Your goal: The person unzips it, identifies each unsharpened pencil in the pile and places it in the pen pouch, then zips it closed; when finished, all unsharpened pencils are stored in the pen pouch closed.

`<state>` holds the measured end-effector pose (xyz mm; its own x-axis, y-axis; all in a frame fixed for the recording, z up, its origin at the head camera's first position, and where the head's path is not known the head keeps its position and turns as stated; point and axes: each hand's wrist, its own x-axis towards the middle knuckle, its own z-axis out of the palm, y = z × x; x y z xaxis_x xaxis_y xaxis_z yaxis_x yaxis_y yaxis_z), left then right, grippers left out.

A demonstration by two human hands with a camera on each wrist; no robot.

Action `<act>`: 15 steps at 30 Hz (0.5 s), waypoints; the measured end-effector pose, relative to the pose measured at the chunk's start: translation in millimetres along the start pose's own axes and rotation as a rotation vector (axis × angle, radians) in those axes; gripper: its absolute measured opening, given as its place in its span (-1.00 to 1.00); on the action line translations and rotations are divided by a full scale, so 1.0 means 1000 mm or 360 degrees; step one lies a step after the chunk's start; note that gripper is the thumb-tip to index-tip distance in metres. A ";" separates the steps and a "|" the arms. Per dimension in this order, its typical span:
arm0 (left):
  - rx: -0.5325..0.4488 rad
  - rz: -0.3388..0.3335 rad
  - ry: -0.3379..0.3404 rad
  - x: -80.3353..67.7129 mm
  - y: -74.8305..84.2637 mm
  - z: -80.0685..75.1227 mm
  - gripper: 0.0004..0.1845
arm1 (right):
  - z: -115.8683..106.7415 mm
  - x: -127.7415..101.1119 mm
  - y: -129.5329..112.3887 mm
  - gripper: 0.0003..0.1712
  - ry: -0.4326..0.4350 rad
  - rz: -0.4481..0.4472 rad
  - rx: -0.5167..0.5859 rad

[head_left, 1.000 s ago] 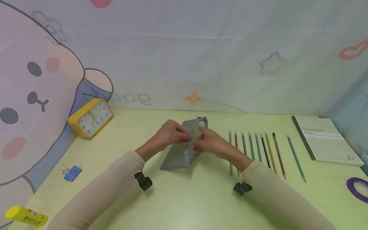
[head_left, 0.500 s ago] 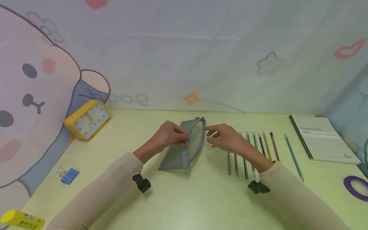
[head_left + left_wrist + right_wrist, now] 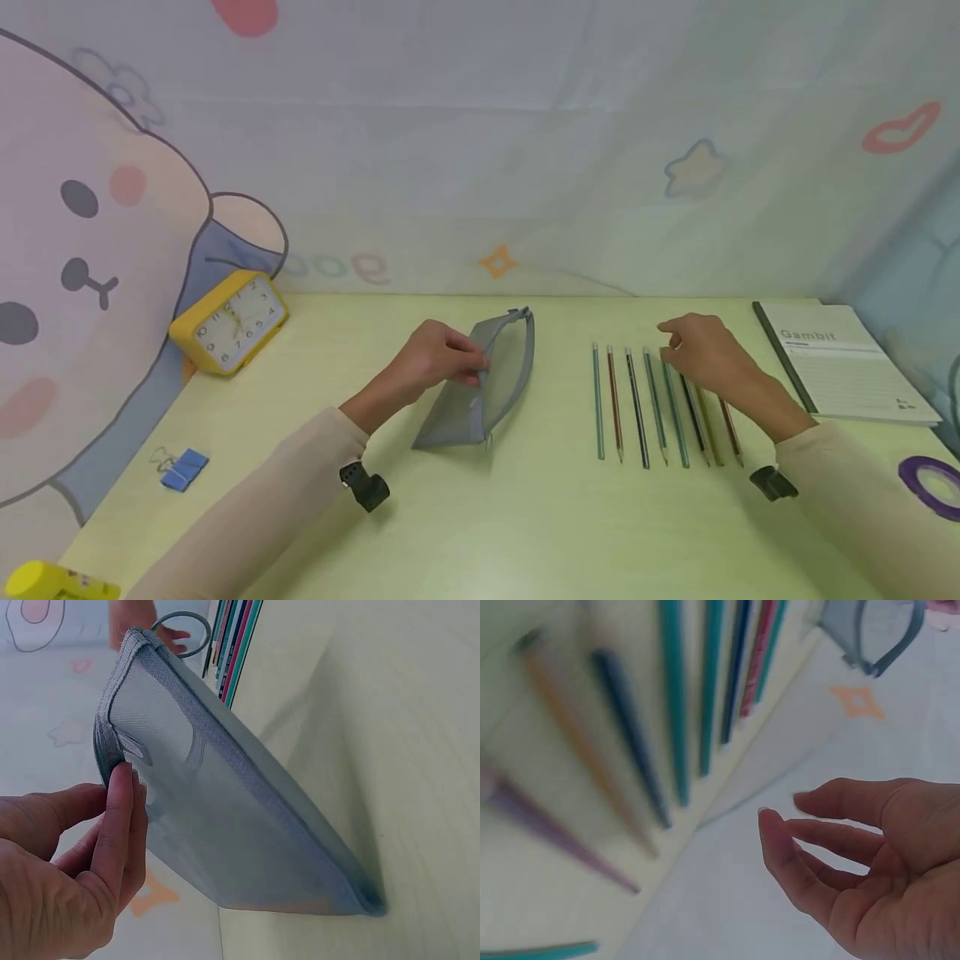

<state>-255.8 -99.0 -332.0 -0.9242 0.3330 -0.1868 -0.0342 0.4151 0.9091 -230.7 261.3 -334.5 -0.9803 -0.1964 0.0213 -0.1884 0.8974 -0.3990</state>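
My left hand (image 3: 431, 360) pinches the upper rim of a grey mesh zip pouch (image 3: 447, 417) between thumb and fingers. The pouch stands on the table with its mouth spread wide. In the left wrist view its sheer side (image 3: 225, 825) slopes down from the fingertips to the tabletop. My right hand (image 3: 708, 354) hovers over the right part of a row of pencils, with loosely bent fingers and nothing between them. A teal pencil (image 3: 597, 400) marks the row's left end. My right hand and forearm hide some pencils; the right wrist view shows one lone teal pencil (image 3: 540, 951).
A notebook (image 3: 855, 362) lies at the back right, with a purple tape roll (image 3: 911, 482) in front of it. On the left are a yellow alarm clock (image 3: 228, 321), a blue binder clip (image 3: 184, 471) and a yellow glue stick (image 3: 60, 581). A printed cloth (image 3: 420, 167) hangs behind.
My right hand has come out of the pouch's mouth and moved right, over the pencils. The pouch's mouth has spread wider. My left hand keeps its pinch on the rim.
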 end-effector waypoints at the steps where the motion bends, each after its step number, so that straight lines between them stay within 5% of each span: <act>1: -0.0008 0.0002 0.0002 0.000 0.000 0.000 -0.79 | 0.000 -0.002 0.007 -0.51 -0.0008 0.0020 -0.0005; 15: 0.0001 -0.0020 -0.0001 -0.001 0.001 -0.002 -0.80 | 0.017 -0.016 0.044 -0.42 -0.0219 0.0115 -0.0043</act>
<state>-255.2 -100.5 -330.1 -0.9234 0.3286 -0.1985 -0.0455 0.4196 0.9065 -222.6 297.7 -368.0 -0.9743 -0.1817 -0.1328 -0.1213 0.9211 -0.3699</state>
